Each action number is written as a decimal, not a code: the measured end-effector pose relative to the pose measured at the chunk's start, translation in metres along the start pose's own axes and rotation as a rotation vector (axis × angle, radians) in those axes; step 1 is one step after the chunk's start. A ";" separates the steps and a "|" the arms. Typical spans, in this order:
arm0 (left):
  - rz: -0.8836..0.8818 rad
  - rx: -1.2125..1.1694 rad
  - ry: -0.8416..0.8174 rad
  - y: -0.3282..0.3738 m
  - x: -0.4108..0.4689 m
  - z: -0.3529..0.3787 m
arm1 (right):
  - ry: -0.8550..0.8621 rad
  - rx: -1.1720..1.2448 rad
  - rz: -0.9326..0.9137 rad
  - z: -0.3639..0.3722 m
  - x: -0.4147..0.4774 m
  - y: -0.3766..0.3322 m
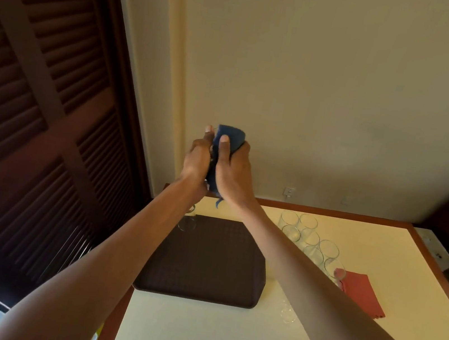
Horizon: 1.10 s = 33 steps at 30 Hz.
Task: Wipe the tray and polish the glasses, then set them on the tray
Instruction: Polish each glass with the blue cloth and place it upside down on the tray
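Both hands are raised above the table's far edge, in front of the wall. My right hand (233, 171) grips a blue cloth (229, 138) wrapped round something; my left hand (197, 156) holds it from the other side. What the cloth covers is almost wholly hidden. Below lies the dark brown tray (212, 259), with one clear glass (188, 220) at its far left corner, partly behind my left forearm. Several clear glasses (309, 239) stand in a cluster to the right of the tray.
The cream table (220, 339) has a wooden border. A folded red cloth (362, 293) lies right of the glasses. One more glass (288, 313) lies near the tray's near right corner. Dark louvred doors stand at the left; a dark cabinet at the far right.
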<state>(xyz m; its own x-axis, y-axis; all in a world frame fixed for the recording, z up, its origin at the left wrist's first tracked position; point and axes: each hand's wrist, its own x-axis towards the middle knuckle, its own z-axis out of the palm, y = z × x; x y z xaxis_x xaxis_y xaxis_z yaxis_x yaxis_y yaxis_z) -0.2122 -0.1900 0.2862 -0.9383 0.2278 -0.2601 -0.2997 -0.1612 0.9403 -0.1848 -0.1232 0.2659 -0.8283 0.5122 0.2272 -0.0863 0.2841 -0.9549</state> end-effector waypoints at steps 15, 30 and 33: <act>-0.017 -0.054 0.018 0.000 -0.011 0.002 | -0.040 -0.036 0.010 -0.004 -0.021 0.006; -0.036 0.030 0.006 0.002 -0.023 0.004 | -0.210 -0.089 0.421 -0.021 -0.012 0.002; -0.059 -0.024 0.032 -0.004 -0.021 0.000 | -0.157 -0.117 0.218 -0.017 -0.029 0.009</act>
<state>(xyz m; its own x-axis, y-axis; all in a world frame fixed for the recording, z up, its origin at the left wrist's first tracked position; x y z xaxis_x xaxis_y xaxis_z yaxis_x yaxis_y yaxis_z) -0.1911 -0.1945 0.2881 -0.9240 0.2063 -0.3220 -0.3581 -0.1714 0.9178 -0.1520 -0.1220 0.2536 -0.8964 0.4426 -0.0217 0.1601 0.2778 -0.9472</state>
